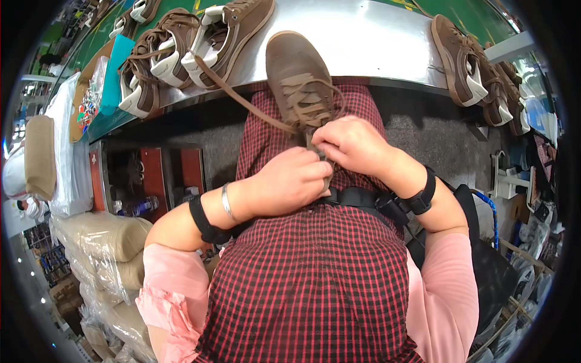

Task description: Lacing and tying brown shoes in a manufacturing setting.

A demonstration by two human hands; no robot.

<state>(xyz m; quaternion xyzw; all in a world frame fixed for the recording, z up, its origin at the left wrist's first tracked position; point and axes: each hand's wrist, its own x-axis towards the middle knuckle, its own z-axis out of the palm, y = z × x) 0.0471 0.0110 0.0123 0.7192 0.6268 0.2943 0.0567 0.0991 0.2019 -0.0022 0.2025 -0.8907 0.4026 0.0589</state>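
A brown suede shoe (pixel 296 72) rests on my lap, toe pointing away from me toward the metal table edge. My left hand (pixel 284 181) and my right hand (pixel 351 145) meet at the shoe's heel end, fingers closed together there. Both pinch the brown lace (pixel 242 103), whose long loose end trails up left toward the shoes on the table. My fingers hide the top eyelets.
A steel table (pixel 363 36) lies ahead. Several brown and white shoes (pixel 175 48) sit at its left, more brown shoes (pixel 469 60) at its right. Wrapped bundles (pixel 103 242) are stacked at my left. A black strap (pixel 363 198) crosses my lap.
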